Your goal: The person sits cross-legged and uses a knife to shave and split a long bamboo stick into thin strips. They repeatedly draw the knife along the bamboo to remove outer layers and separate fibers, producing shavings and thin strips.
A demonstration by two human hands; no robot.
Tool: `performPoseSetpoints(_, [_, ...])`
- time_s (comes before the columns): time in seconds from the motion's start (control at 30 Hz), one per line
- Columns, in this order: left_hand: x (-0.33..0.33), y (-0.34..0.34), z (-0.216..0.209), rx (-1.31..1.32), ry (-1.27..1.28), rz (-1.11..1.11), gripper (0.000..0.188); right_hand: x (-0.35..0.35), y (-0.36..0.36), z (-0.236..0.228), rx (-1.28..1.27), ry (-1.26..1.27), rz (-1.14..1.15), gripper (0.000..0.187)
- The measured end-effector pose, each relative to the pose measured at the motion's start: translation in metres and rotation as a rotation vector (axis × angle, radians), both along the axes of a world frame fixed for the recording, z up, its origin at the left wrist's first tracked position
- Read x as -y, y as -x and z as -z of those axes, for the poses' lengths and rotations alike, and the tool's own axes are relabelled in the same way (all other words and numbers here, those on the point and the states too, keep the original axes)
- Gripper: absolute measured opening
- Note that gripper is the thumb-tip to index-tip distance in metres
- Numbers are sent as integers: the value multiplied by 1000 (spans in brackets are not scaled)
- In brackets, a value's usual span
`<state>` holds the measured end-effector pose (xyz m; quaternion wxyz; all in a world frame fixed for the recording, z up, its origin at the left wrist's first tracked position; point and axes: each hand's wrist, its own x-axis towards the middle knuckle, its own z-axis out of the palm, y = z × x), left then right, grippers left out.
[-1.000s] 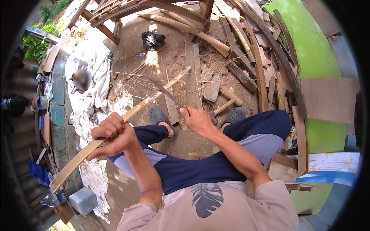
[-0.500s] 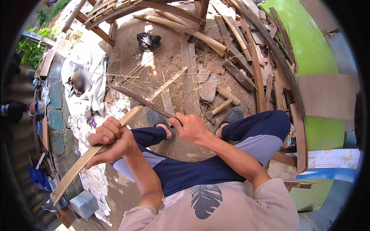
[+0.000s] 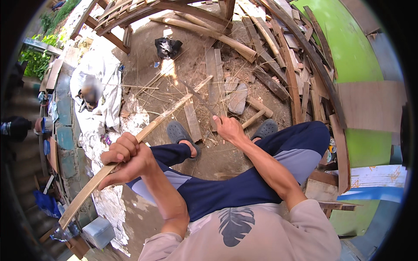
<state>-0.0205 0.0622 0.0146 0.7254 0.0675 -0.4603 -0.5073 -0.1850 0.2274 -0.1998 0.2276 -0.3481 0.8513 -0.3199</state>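
Note:
My left hand [image 3: 126, 156] grips a long flat bamboo strip [image 3: 163, 117] near its middle. The strip slants from the lower left up toward the ground in front of my feet. My right hand [image 3: 228, 128] is closed on the handle of a long dark blade [image 3: 198, 98], which points up and left. The blade's tip lies just past the strip's far end. I sit with my knees apart, in dark blue trousers, and grey clogs [image 3: 178, 132] rest on the dirt.
Bamboo slivers and short boards [image 3: 211, 74] litter the dirt ahead. Poles and planks [image 3: 261, 39] pile up at the back and right, against a green curved surface [image 3: 348, 48]. A white cloth [image 3: 102, 74] and a dark bag [image 3: 167, 45] lie to the left.
My right hand drew the blade in toward the strip, then moved back out to the right and forward. My left hand dropped slightly, still holding the strip.

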Motion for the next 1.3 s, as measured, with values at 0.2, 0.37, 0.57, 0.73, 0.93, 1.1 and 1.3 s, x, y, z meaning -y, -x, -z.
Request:
performPoseSetpoints(0.2, [2,-5,0,23,-26,-53,77,4,-26,-56,40,109,-189,47])
performPoseSetpoints(0.37, [-1,-2,1,22,-5,-41,78,4,-13,-41,64,44,-75,49])
performPoseSetpoints(0.57, [-3,-8,3,27,4,34,79,3,-30,-49,-28,193,-200,47])
performPoseSetpoints(0.73, [0,3,-2,13,-14,-13,78,-6,12,27,62,-196,77,53])
performPoseSetpoints(0.93, [7,-7,1,-18,-35,0,78,6,-23,-29,23,138,-146,48])
performPoseSetpoints(1.1, [2,5,-6,7,-52,-46,77,-9,17,44,52,-46,89,48])
performPoseSetpoints(1.3, [6,-3,-1,14,-38,-83,76,9,-16,-31,111,-1,-151,54])
